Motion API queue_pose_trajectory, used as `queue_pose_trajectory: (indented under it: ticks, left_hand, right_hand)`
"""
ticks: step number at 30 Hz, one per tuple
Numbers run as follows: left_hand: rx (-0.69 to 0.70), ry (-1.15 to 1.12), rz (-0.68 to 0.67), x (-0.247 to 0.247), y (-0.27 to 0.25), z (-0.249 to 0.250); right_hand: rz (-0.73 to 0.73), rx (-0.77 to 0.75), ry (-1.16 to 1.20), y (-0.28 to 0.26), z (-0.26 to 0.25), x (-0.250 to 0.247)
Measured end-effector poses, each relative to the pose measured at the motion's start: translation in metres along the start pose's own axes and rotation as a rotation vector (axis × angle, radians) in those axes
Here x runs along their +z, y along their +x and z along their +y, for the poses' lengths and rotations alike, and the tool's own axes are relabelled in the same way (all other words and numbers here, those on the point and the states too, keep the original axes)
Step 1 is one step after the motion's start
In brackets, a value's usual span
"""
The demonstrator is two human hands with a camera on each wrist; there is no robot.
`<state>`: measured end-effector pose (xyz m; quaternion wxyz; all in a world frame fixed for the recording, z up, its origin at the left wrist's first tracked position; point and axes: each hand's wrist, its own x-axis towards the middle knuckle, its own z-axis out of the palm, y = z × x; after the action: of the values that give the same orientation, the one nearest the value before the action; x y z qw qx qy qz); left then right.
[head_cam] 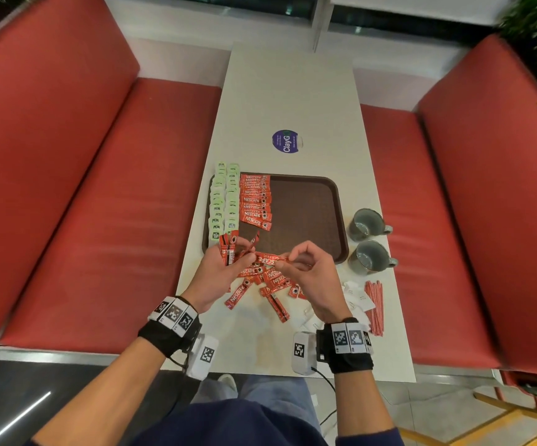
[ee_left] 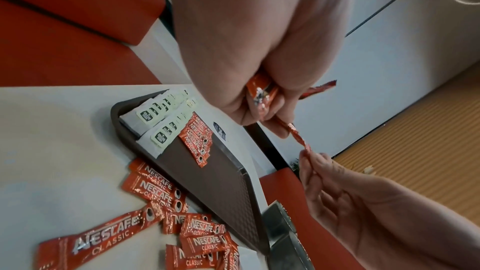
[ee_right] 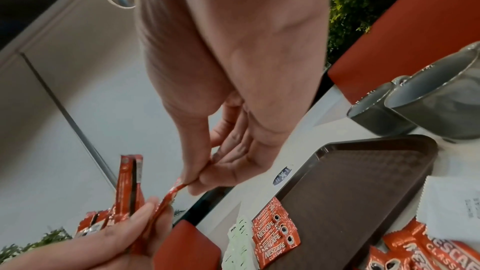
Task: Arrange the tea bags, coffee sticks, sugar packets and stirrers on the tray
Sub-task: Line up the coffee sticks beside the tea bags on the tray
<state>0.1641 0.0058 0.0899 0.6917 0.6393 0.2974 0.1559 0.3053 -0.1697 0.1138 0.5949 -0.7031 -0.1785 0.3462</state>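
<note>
While both hands share one coffee stick (head_cam: 268,259) above tray's (head_cam: 309,217) near edge, I judge risk: handover slips, stick drops back into loose pile (head_cam: 260,284) on worktop (head_cam: 286,101), or bundle (head_cam: 228,249) fans out of my other grip. Foil slick, pinch small. Left hand (head_cam: 218,272): fingers curled round bundle of sticks, fingertips also nipping stick's left end. Right hand (head_cam: 309,272): thumb and forefinger pinching right end, other fingers loosely bent. Tea bags (head_cam: 223,201) and stick row (head_cam: 255,201) along tray's left side; sugar packets (head_cam: 357,300) and stirrers (head_cam: 375,307) wait at worktop's right edge.
</note>
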Motion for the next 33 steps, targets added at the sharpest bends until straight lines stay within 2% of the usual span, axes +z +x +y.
queue_pose_trajectory:
  ticks: [3, 6, 10, 16, 20, 23, 26, 29, 33]
  left_hand:
    - [-0.016, -0.001, -0.011, -0.002, 0.0, -0.003]
    - [-0.037, 0.022, -0.111, -0.003, -0.001, -0.003]
    - [0.008, 0.129, -0.231, 0.0, -0.004, -0.003]
    - [-0.031, -0.015, -0.126, 0.017, -0.006, -0.005]
    - [-0.078, -0.07, -0.03, 0.011, -0.002, -0.007]
    - [-0.104, -0.095, 0.023, 0.002, 0.002, -0.01]
    - [-0.08, -0.125, -0.006, 0.0, 0.003, -0.004]
    - [-0.04, -0.089, -0.033, 0.003, 0.003, 0.0]
    - [-0.078, -0.1, -0.015, 0.005, 0.007, -0.004]
  right_hand:
    - [0.042, -0.039, -0.055, 0.001, 0.0, -0.002]
    - [0.057, -0.051, -0.074, 0.003, 0.0, 0.0]
    - [0.102, -0.058, -0.021, 0.008, 0.0, 0.006]
    - [0.031, -0.053, 0.125, 0.004, -0.001, 0.036]
    - [0.057, -0.014, 0.234, 0.011, -0.003, 0.035]
    - [-0.03, -0.013, 0.12, 0.011, -0.008, 0.028]
    - [-0.117, -0.04, -0.117, 0.009, -0.01, 0.029]
    - [-0.135, -0.121, -0.283, 0.009, -0.01, 0.034]
    - [-0.149, -0.197, -0.319, 0.011, -0.008, 0.039]
